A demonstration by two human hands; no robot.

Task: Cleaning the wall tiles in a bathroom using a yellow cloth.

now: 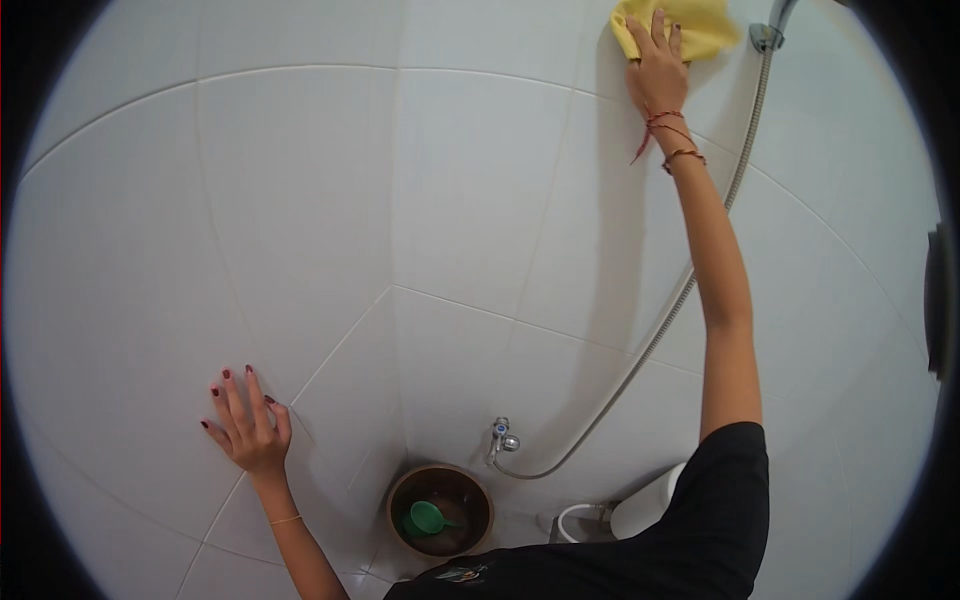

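Note:
High on the tiled wall (480, 172), my right hand (658, 71) presses a yellow cloth (705, 26) against the tiles, fingers spread over it. Part of the cloth is blurred, and its top runs out of the picture. Red cord bracelets circle that wrist. Lower on the left wall, my left hand (251, 431) rests with fingers apart and nothing in it. Right of the cloth is a chrome shower holder (766, 37), from which a metal shower hose (746, 150) hangs, passing behind my right arm.
The hose curves down to a chrome tap (501, 439) on the wall. Below stands a brown round bucket (397, 525) holding a green dipper (427, 517). A white cistern (641, 506) with a white pipe (566, 517) is partly hidden by my black sleeve. A dark object (935, 300) shows at the right rim.

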